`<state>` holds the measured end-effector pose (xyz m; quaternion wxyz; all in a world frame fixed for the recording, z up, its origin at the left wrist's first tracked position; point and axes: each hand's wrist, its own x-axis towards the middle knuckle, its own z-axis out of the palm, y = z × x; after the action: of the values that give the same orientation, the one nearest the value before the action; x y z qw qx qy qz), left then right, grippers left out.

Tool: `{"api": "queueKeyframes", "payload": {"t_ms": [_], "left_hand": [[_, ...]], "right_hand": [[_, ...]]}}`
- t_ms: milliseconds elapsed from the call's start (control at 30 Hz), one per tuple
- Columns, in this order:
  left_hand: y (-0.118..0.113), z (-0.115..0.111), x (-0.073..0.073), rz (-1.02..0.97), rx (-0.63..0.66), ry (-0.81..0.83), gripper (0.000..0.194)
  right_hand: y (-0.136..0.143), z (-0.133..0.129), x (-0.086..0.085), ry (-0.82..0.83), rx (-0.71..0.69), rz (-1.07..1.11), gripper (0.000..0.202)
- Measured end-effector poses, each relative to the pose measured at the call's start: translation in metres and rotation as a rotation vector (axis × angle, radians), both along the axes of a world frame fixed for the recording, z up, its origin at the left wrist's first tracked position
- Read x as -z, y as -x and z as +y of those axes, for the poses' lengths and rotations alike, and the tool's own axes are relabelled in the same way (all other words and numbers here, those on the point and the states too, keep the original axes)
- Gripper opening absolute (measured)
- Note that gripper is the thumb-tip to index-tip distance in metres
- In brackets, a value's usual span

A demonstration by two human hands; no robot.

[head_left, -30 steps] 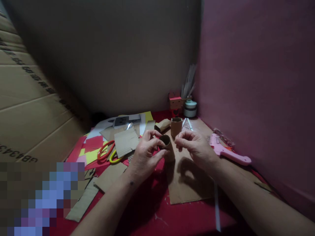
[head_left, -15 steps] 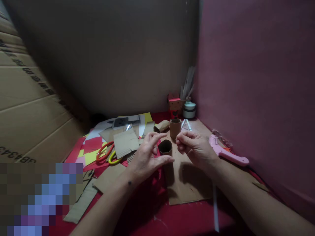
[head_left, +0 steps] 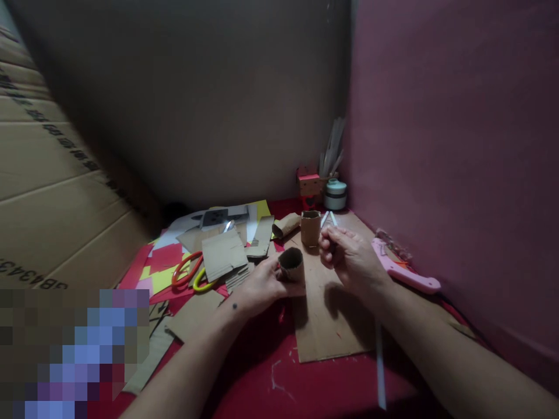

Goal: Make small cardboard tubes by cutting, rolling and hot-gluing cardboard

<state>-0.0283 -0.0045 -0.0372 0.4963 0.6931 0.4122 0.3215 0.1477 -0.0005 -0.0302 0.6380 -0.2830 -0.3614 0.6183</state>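
Observation:
My left hand [head_left: 265, 285] is wrapped round a short brown cardboard tube [head_left: 292, 266], its open end facing up. To the right, my right hand [head_left: 349, 256] is closed with its fingertips pinched together, and I cannot make out what, if anything, is in them. Just beyond both hands, a second cardboard tube [head_left: 310, 230] stands upright, with a third tube [head_left: 288, 224] lying on its side to its left. Under my right hand spreads a flat cardboard sheet [head_left: 323, 331] on the red table cover [head_left: 257, 372].
Orange-and-yellow-handled scissors [head_left: 187, 272] lie at the left, partly under a cardboard square [head_left: 223, 253]. A pink glue gun [head_left: 406, 272] rests by the right wall. At the back are a small box figure [head_left: 308, 185] and a pale jar [head_left: 335, 195]. A cardboard box [head_left: 48, 174] rises at left.
My left hand, spread beside the tube before, has closed round it; the tube sits slightly further left. My right hand has shifted slightly right, still pinched.

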Motion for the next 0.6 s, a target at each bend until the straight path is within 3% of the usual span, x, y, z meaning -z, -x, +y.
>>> {"api": "queueKeyframes", "payload": {"t_ms": [133,333,600], "left_hand": [[-0.009,0.002,0.0,-0.006,-0.1,0.008,0.025],[-0.029,0.021,-0.005,0.103,-0.238,-0.196,0.031],[-0.039,0.044,0.013,0.2,-0.193,-0.331,0.031]], "right_hand": [[-0.004,0.002,-0.003,0.011,0.015,0.052,0.015],[-0.008,0.005,-0.003,-0.027,0.025,0.111,0.018],[-0.005,0.009,0.001,0.032,0.065,0.065,0.026]]}}
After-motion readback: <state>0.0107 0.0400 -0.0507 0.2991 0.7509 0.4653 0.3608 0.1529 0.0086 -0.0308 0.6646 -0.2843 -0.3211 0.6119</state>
